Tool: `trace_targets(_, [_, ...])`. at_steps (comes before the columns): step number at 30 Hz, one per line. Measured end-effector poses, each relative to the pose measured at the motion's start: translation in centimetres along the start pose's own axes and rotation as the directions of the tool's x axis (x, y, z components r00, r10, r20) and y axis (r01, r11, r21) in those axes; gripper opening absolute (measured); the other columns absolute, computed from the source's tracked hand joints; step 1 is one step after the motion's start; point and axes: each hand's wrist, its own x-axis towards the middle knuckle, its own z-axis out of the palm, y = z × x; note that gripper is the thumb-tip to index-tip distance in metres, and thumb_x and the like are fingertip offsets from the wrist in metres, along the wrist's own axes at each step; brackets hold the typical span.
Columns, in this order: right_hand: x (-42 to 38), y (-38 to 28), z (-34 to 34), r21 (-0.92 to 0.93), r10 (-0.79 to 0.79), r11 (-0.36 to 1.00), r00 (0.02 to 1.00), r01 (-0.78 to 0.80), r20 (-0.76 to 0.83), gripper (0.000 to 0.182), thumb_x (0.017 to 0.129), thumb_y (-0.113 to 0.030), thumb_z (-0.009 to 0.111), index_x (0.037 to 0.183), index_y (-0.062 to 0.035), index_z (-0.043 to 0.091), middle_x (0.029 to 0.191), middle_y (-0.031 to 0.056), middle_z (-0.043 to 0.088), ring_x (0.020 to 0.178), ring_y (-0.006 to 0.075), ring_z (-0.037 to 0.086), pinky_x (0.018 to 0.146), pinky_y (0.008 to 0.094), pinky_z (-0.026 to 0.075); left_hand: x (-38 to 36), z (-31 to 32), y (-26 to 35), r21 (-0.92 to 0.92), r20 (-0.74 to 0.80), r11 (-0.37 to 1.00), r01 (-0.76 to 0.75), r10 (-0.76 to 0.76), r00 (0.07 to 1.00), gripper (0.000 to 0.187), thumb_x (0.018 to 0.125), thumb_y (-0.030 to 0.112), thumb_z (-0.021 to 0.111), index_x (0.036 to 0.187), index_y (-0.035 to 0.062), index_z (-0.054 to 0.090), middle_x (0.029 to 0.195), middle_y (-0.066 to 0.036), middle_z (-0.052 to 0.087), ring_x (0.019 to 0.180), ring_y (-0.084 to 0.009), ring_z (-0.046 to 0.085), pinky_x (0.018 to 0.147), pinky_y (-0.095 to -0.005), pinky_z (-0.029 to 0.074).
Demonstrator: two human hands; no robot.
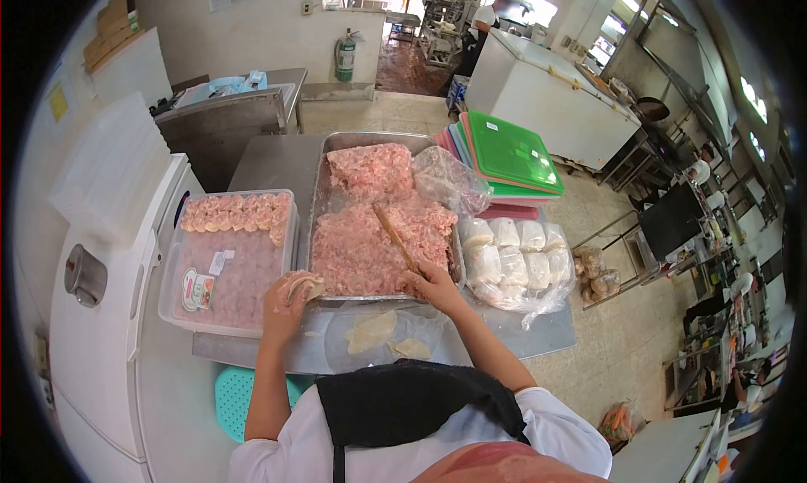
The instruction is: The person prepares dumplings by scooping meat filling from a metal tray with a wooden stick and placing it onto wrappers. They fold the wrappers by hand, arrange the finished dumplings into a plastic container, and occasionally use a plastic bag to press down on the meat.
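Observation:
My left hand (284, 308) is closed around a dumpling (304, 286), its pale wrapper folded over, between the tub and the tray. My right hand (435, 286) grips a wooden stick (388, 231) that leans over the ground meat (361, 252). The meat lies in two heaps in a large metal tray (459, 269). Left of it, a clear plastic tub (293, 239) has rows of filled dumplings (235, 212) along its far side, on a plastic sheet with a label. Loose round wrappers (372, 332) lie on clear plastic just before me.
Bagged stacks of white wrappers (513, 256) sit right of the tray. Behind them are stacked coloured lids (514, 151), green on top. A crumpled plastic bag (452, 180) rests on the tray's far right corner. A teal perforated stool (239, 399) is below the table. Other people work farther off.

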Motion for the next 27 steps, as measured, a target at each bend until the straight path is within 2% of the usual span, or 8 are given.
trace_targets(3, [-0.3,-1.2,0.0,0.067,0.090,0.994,0.996,-0.090,0.014,0.022,0.092,-0.027,0.063,0.091,-0.0048,0.066,0.069,-0.0006,0.054,0.059,0.0073,0.049,0.052,0.0254,0.040,0.0,0.1,-0.2,-0.010,-0.012,1.000,-0.007,0.007,1.000,0.015,0.089,0.011,0.059,0.094,-0.0007,0.068,0.094,-0.014,0.068,0.089,-0.0281,0.065,0.081,-0.0341,0.050])
trace_targets(5, [-0.4,-1.4,0.0,0.064,0.086,0.994,0.996,-0.087,0.025,0.023,0.092,-0.028,0.063,0.091,-0.0052,0.067,0.067,-0.0013,0.052,0.058,0.0068,0.048,0.052,0.0249,0.039,0.1,0.0,0.1,-0.005,-0.012,1.000,0.003,-0.004,1.000,0.015,0.089,0.010,0.059,0.094,-0.0007,0.068,0.094,-0.014,0.068,0.089,-0.0278,0.065,0.081,-0.0343,0.050])
trace_targets(9, [-0.3,-1.1,0.1,0.045,0.053,0.998,0.998,-0.054,0.017,0.023,0.092,-0.028,0.063,0.091,-0.0055,0.067,0.065,-0.0018,0.051,0.057,0.0068,0.048,0.051,0.0249,0.038,0.1,0.0,0.1,0.011,-0.030,0.998,-0.069,0.069,0.997,0.014,0.089,0.010,0.059,0.093,0.0003,0.068,0.094,-0.014,0.068,0.089,-0.0277,0.066,0.081,-0.0345,0.050])
trace_targets(14, [-0.4,-1.1,0.0,0.058,0.083,0.995,0.996,-0.084,0.021,0.023,0.093,-0.028,0.063,0.091,-0.0052,0.066,0.067,-0.0006,0.053,0.058,0.0075,0.050,0.052,0.0254,0.039,0.2,0.0,-0.3,0.043,-0.018,0.987,-0.157,0.158,0.987,0.014,0.087,0.008,0.060,0.094,0.0014,0.069,0.094,-0.014,0.068,0.089,-0.0286,0.065,0.081,-0.0349,0.050])
trace_targets(18, [-0.4,-1.1,-0.1,-0.006,0.042,0.999,0.999,-0.042,0.001,0.023,0.092,-0.028,0.063,0.091,-0.0050,0.066,0.066,0.0003,0.053,0.059,0.0087,0.051,0.053,0.0264,0.040,0.2,-0.1,0.2,0.070,-0.015,0.990,-0.123,0.124,0.992,0.014,0.087,0.009,0.060,0.094,0.0015,0.069,0.095,-0.013,0.068,0.091,-0.0286,0.065,0.082,-0.0346,0.050])
trace_targets(27, [-0.2,-0.3,0.0,0.006,0.065,0.998,0.998,-0.065,0.015,0.025,0.092,-0.030,0.063,0.089,-0.0049,0.064,0.064,0.0005,0.052,0.058,0.0091,0.051,0.053,0.0272,0.041,0.1,0.0,-0.3,0.066,-0.015,0.994,-0.091,0.093,0.996,0.014,0.086,0.011,0.063,0.095,0.0006,0.067,0.097,-0.013,0.067,0.093,-0.0299,0.064,0.085,-0.0359,0.049])
